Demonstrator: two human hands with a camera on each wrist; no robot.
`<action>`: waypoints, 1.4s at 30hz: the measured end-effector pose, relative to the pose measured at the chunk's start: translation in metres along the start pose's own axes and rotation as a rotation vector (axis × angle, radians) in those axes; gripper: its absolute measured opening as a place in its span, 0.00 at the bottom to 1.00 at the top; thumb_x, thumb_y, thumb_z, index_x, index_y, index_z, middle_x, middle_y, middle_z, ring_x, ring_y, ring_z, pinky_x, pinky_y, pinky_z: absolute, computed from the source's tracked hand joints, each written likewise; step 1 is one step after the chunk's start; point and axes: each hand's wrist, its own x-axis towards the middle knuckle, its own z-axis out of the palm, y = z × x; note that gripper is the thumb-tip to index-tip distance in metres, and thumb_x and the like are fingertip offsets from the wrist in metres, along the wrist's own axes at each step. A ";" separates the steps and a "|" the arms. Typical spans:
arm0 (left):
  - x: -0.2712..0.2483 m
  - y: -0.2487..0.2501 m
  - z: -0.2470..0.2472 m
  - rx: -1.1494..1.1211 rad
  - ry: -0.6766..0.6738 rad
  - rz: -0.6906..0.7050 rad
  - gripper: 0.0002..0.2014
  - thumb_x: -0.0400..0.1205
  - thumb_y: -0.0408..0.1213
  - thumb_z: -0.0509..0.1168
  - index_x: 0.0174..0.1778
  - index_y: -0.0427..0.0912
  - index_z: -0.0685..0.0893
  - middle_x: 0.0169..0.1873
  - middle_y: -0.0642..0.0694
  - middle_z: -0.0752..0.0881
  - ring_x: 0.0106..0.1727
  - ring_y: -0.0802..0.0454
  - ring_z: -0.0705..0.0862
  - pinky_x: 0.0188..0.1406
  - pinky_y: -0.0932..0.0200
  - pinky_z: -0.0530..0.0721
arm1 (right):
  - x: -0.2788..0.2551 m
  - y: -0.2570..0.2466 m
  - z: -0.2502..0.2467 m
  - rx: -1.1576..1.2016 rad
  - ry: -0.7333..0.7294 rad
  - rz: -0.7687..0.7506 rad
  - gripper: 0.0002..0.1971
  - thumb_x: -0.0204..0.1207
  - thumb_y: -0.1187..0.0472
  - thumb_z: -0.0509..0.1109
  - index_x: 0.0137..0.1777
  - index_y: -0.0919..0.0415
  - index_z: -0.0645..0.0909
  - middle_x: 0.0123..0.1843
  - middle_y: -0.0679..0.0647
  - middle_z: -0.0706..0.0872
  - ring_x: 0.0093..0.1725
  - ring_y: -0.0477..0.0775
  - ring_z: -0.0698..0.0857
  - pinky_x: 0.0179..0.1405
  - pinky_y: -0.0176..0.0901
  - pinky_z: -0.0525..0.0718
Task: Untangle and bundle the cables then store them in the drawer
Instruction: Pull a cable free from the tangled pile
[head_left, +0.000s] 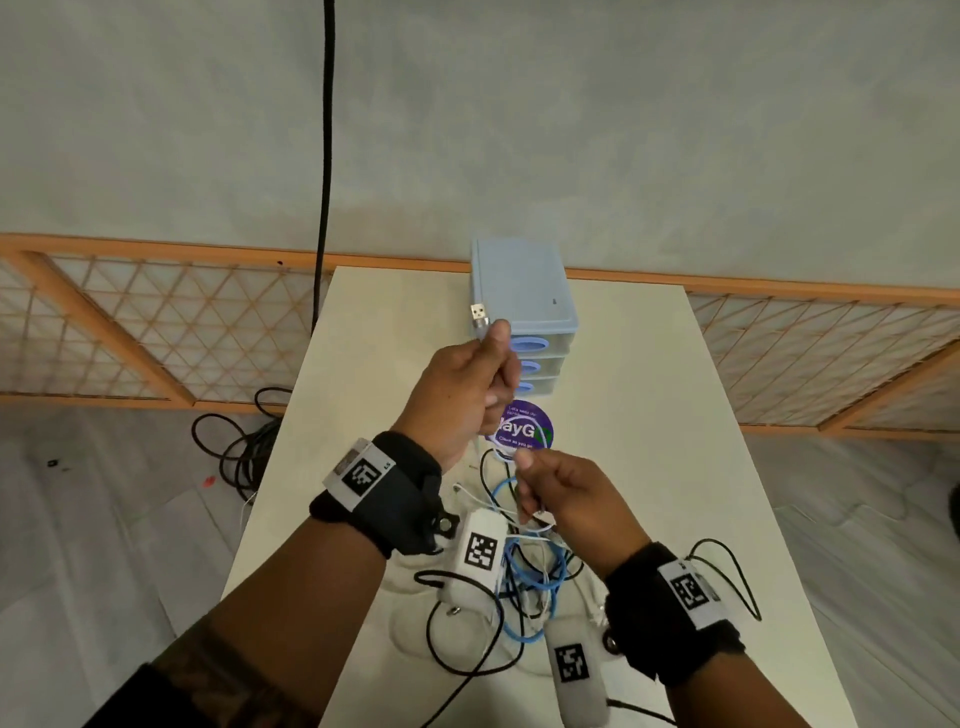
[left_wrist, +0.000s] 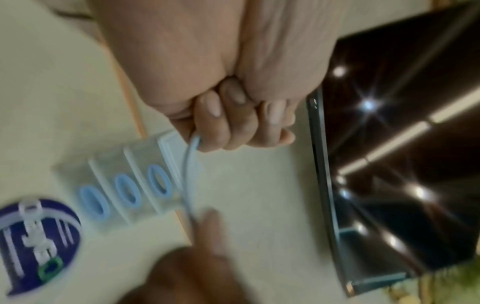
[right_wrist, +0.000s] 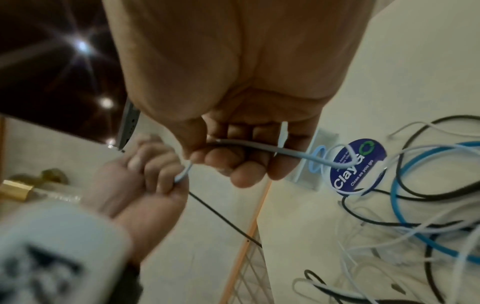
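My left hand (head_left: 485, 364) is raised in front of the drawer unit and grips a pale cable just below its silver USB plug (head_left: 479, 313). In the left wrist view the fingers (left_wrist: 228, 123) curl round that pale cable (left_wrist: 191, 168). Lower down, my right hand (head_left: 535, 488) holds the same cable, which runs across its curled fingers (right_wrist: 241, 164) as a pale cable (right_wrist: 259, 147). A tangle of blue, black and white cables (head_left: 535, 577) lies on the table beneath my wrists. The light blue drawer unit (head_left: 524, 291) shows three drawers, all closed.
A round purple sticker (head_left: 524, 431) lies on the cream table (head_left: 649, 415) in front of the drawers. A thick black cable (head_left: 326, 156) hangs behind the table's left corner. Black cable coils (head_left: 239, 447) lie on the floor to the left. Lattice panels line the wall.
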 end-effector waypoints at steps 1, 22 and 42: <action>-0.002 -0.001 -0.007 0.090 -0.024 0.010 0.26 0.91 0.55 0.58 0.33 0.41 0.79 0.22 0.51 0.65 0.23 0.53 0.59 0.23 0.61 0.61 | -0.002 0.000 -0.003 0.075 0.024 0.010 0.23 0.86 0.46 0.66 0.32 0.60 0.76 0.28 0.53 0.77 0.31 0.55 0.78 0.40 0.48 0.78; 0.009 -0.001 0.016 0.555 0.082 -0.121 0.33 0.93 0.55 0.54 0.35 0.34 0.90 0.16 0.54 0.79 0.14 0.60 0.69 0.31 0.57 0.66 | -0.003 -0.042 -0.018 0.296 -0.080 0.074 0.16 0.91 0.60 0.57 0.43 0.66 0.78 0.25 0.51 0.67 0.21 0.46 0.61 0.19 0.33 0.62; 0.036 -0.011 0.006 0.030 0.358 -0.122 0.21 0.90 0.57 0.61 0.54 0.46 0.95 0.40 0.53 0.89 0.23 0.56 0.64 0.22 0.61 0.59 | 0.026 -0.040 -0.018 0.313 0.001 0.095 0.14 0.87 0.66 0.58 0.47 0.73 0.83 0.20 0.53 0.67 0.19 0.50 0.61 0.19 0.37 0.62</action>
